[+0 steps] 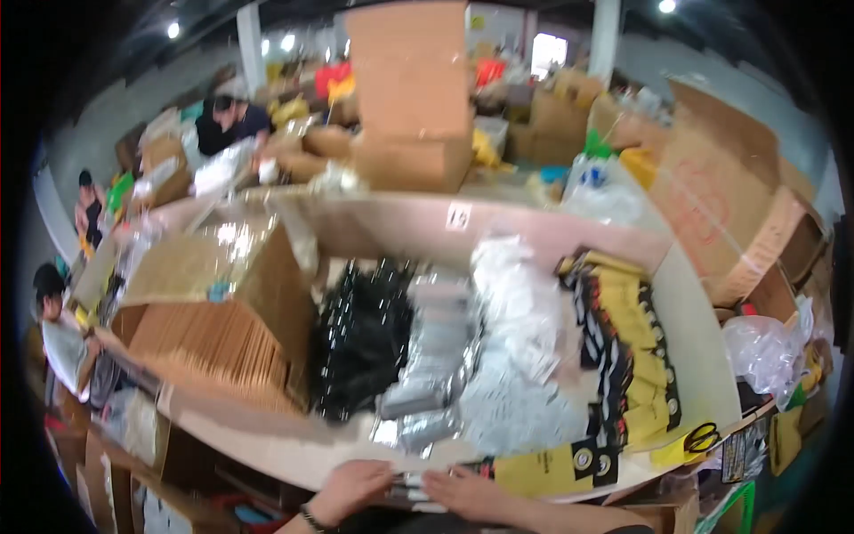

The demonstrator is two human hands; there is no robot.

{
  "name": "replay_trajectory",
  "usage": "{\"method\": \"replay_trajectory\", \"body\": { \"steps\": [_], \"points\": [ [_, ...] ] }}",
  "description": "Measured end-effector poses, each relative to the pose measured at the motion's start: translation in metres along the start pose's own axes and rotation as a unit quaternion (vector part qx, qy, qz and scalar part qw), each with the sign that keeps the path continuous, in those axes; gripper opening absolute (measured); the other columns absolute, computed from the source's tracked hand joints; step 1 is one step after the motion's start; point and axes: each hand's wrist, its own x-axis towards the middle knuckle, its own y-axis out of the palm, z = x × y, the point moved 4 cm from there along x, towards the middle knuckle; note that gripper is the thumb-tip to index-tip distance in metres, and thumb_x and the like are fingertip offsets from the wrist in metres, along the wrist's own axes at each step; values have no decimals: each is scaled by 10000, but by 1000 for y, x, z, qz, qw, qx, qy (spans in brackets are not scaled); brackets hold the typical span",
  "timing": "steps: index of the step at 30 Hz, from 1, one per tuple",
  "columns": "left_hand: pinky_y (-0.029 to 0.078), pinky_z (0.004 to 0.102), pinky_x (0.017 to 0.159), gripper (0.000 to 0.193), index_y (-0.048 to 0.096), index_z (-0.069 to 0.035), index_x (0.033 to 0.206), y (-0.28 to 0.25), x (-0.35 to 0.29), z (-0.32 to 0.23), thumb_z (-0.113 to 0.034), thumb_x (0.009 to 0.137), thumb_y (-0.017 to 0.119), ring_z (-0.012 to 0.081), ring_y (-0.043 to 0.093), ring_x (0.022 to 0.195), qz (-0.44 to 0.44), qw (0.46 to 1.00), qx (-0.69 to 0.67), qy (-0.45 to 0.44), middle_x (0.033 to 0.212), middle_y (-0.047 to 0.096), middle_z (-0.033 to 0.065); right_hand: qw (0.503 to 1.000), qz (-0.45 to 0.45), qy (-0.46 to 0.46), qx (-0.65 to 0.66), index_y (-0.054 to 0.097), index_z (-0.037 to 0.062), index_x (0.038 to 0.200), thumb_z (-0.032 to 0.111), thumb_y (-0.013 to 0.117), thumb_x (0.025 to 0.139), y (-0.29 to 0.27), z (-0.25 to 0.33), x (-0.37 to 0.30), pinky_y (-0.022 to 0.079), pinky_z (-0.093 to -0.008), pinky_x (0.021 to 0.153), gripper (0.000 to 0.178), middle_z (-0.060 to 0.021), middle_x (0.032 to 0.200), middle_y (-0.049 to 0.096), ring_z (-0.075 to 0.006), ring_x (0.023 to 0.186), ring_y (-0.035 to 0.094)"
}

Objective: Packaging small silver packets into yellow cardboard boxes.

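Observation:
At the near edge of the table, my left hand (354,488) and my right hand (467,492) face each other with bent fingers. Between them lies a small silvery packet (409,485), gripped at both ends; its details are blurred. A yellow and black packet (538,472) lies just right of my right fingers. Beyond my hands, silver packets (436,334) are heaped beside shiny black packets (360,334). White packets (516,303) and pale grey packets (511,405) lie to their right. Overlapping yellow and black packets (636,334) form a row farther right.
An open carton (258,276) full of upright brown cardboard pieces stands on the left. Black-handled scissors (702,438) lie on something yellow at the right corner. Low boards (391,218) wall the table. Tall cartons (414,80) rise behind; other people are at the left.

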Motion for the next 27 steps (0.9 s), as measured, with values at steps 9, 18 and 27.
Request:
{"method": "replay_trajectory", "body": {
  "steps": [9,18,27],
  "points": [
    [516,473,662,146,677,-29,827,-184,-7,202,-174,813,678,410,633,720,-220,841,344,-355,696,625,177,998,38,-2,-46,377,57,1477,320,558,961,-13,4,11,278,-610,1145,607,-126,1564,369,-252,1472,313],
    [557,464,698,408,727,-52,832,-174,19,188,-458,808,700,358,703,804,5,858,310,-410,846,716,175,993,-12,83,83,650,172,1258,265,696,864,-55,0,-41,323,-562,1119,407,-254,1467,445,-448,1356,416],
    [468,261,715,83,596,5,1028,-146,-61,124,-57,977,576,132,576,775,-450,777,-95,-431,886,612,66,985,-86,40,142,562,207,1359,211,706,843,-28,-37,-63,316,-598,1123,536,-267,1507,390,-436,1432,325]
  ]
}}
